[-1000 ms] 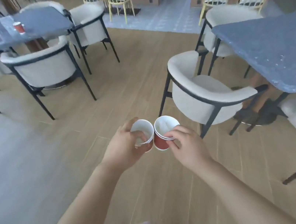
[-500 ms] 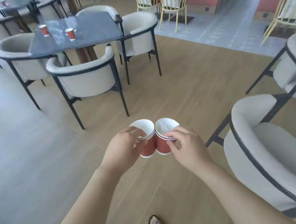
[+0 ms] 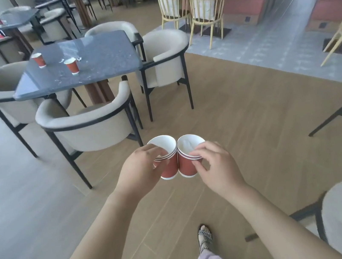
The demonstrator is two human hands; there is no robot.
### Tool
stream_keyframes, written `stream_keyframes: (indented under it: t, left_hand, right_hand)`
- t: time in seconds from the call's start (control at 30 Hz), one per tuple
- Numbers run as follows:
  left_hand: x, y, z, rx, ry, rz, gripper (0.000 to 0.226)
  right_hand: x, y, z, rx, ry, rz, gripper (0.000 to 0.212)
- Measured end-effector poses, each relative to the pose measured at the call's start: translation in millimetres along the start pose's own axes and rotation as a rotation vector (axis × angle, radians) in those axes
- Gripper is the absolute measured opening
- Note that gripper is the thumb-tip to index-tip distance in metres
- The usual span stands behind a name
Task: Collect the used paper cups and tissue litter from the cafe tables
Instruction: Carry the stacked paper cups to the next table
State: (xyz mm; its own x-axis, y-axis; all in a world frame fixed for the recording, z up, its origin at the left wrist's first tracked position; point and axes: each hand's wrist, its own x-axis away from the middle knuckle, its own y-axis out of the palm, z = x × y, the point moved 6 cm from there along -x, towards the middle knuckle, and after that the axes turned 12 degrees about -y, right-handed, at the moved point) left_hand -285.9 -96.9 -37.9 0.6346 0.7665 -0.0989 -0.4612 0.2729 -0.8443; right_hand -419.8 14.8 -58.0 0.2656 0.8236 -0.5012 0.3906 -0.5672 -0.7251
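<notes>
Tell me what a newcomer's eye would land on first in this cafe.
Dead centre, the left hand and right hand each hold a stack of red paper cups, the left stack touching the right stack. Up left, a grey table ringed by cream chairs bears a far cup and a near cup, not yet collected.
</notes>
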Motion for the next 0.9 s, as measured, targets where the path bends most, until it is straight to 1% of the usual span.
stream_keyframes:
  t: [0.17,0.37,0.63,0.8,0.9]
  left_hand:
    - [-125.1,10.8,9.0,0.036,-0.042,0.03,0.014]
    - [-252.8,10.1,0.3,0.031,-0.101,0.07,0.014]
    - [-429.4,18.0,-48.7,0.008,-0.132,0.146,0.008]
    - [-548.2,13.2,-84.9,0.018,-0.163,0.146,0.02]
    - [-609.1,7.8,-104.5,-0.013,-0.168,0.148,0.018]
  right_hand:
    - [-106.7,5.8,82.7,0.001,-0.03,-0.034,0.019]
    - [-226.7,27.5,149.1,-0.015,-0.084,-0.066,0.017]
    - [-388.1,93.9,232.4,-0.034,-0.135,-0.077,0.017]
    - [-492.8,137.8,276.6,-0.062,-0.133,-0.087,0.013]
    - [-550.4,160.9,299.4,-0.072,-0.14,-0.09,0.015]
